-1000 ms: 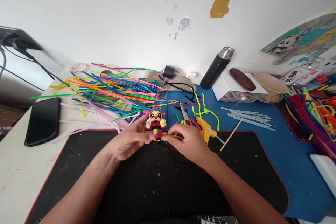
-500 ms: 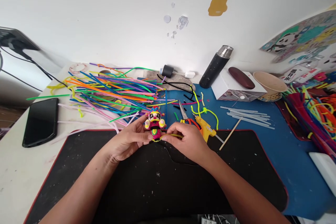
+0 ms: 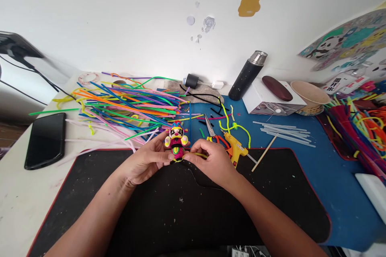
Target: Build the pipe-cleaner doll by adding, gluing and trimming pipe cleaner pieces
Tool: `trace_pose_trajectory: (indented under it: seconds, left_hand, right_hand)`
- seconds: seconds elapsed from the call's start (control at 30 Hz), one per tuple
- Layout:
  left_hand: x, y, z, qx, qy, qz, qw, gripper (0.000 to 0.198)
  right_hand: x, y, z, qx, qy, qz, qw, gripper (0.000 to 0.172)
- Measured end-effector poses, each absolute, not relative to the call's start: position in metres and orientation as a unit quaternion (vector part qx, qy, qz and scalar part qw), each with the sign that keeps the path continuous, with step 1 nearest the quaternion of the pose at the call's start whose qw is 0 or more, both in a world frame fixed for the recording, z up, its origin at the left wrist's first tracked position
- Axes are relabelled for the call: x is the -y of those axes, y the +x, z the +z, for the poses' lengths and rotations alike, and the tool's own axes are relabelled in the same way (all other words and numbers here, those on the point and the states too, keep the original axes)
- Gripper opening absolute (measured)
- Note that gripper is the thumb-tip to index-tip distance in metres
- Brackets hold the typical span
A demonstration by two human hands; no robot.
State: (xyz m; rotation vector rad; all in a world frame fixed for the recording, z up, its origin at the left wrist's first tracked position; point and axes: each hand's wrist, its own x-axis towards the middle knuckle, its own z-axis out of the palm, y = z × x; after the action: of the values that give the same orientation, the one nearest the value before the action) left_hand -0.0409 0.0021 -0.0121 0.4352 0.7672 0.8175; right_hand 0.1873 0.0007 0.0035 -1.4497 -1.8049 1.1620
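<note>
Upright in my left hand is a small pipe-cleaner figure, magenta with a black belt, a yellow-green front patch and a colourful headdress. My left thumb presses near its base. My right hand pinches a yellow pipe cleaner at the figure's lower right edge; its strand runs back under my fingers. Just beyond my right hand lie orange-handled scissors and a yellow glue gun. A black mat with a red edge lies beneath both hands.
A heap of coloured pipe cleaners spreads behind my left hand, and a phone lies left. Clear glue sticks, a wooden stick, a black flask, a white box and a bowl are to the right.
The figure's top leans back a little less and its head shows slightly higher. Both hands keep their grip in nearly the same place, and the camera view has shifted slightly.
</note>
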Motion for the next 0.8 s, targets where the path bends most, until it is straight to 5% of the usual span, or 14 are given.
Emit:
trace_pose_trajectory:
  seconds: [0.8]
  left_hand:
    - [-0.001,-0.035,-0.003,-0.335,0.224,0.423,0.812,0.07]
  right_hand:
    - [0.006,0.175,-0.009,0.517,-0.49,0.631,0.308,0.04]
